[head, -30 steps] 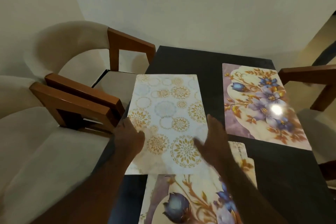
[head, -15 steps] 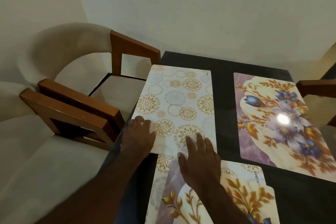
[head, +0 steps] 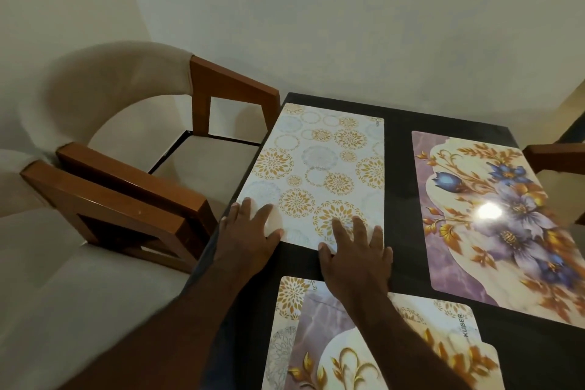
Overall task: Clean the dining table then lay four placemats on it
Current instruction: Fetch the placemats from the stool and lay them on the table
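A white placemat with gold circles point(head: 319, 168) lies flat at the far left of the dark table point(head: 399, 199). My left hand point(head: 248, 236) rests flat on its near left corner, fingers spread. My right hand point(head: 357, 255) presses flat on its near right edge, fingers apart. A purple floral placemat point(head: 493, 215) lies at the far right. Near me, a floral placemat point(head: 342, 355) sits on top of another gold-circle placemat point(head: 289, 294), partly hidden by my right forearm.
Two cream chairs with brown wooden arms stand left of the table, the far chair point(head: 202, 149) and the near chair point(head: 104, 215). Another wooden chair arm point(head: 554, 155) shows at the right edge. A pale wall runs behind the table.
Both hands have slid the gold-circle placemat away from me toward the table's far edge. It no longer overlaps the near stack, and a strip of bare table shows between them.
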